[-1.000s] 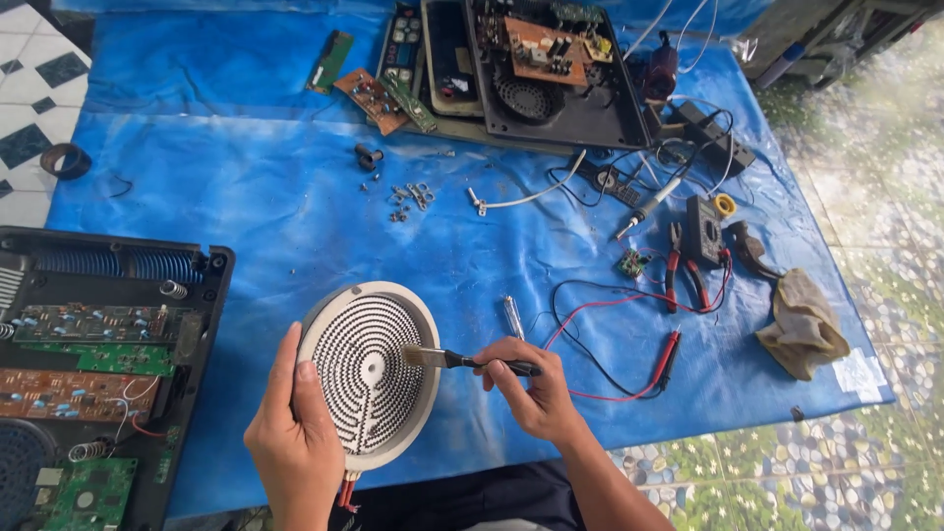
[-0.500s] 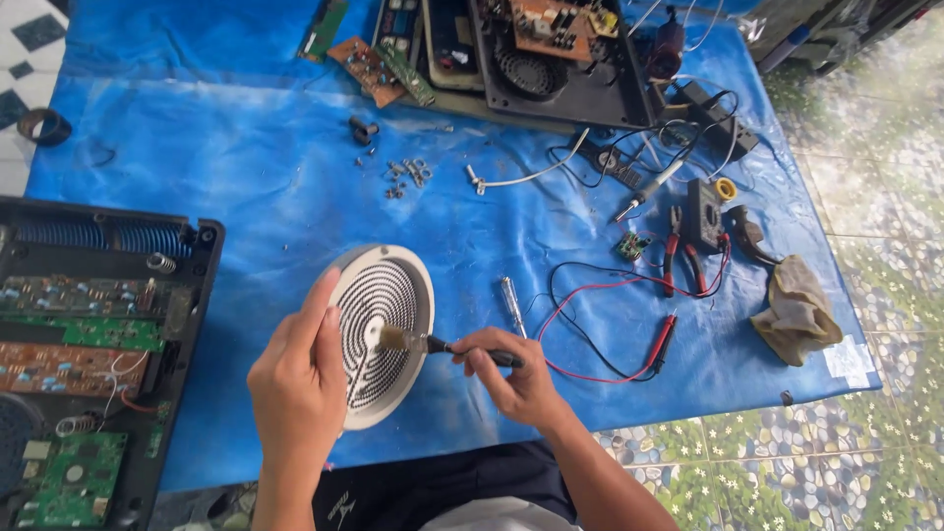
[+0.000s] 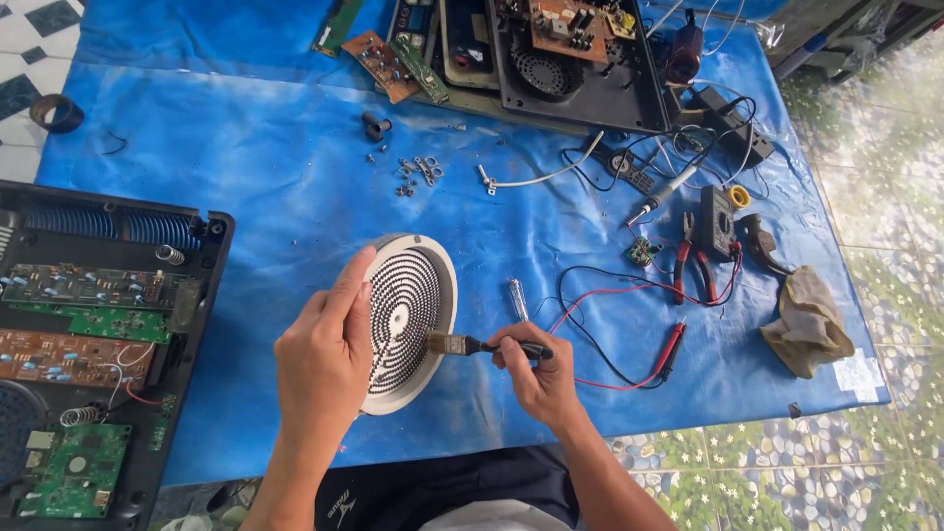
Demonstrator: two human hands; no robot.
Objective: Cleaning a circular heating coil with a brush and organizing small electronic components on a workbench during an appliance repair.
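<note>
Both forearms are bare from wrist to elbow, with no sleeve, cuff, watch, bracelet or glove showing on either. The left hand [image 3: 323,359] and the right hand [image 3: 536,379] carry no rings that can be made out, and the nails look short and plain. At the bottom edge of the view the person's lap shows dark navy fabric [image 3: 433,487], likely shorts or trousers, with a small white printed logo [image 3: 341,508] near the left side and a pale grey-white strip of shirt [image 3: 492,516] just below it.
</note>
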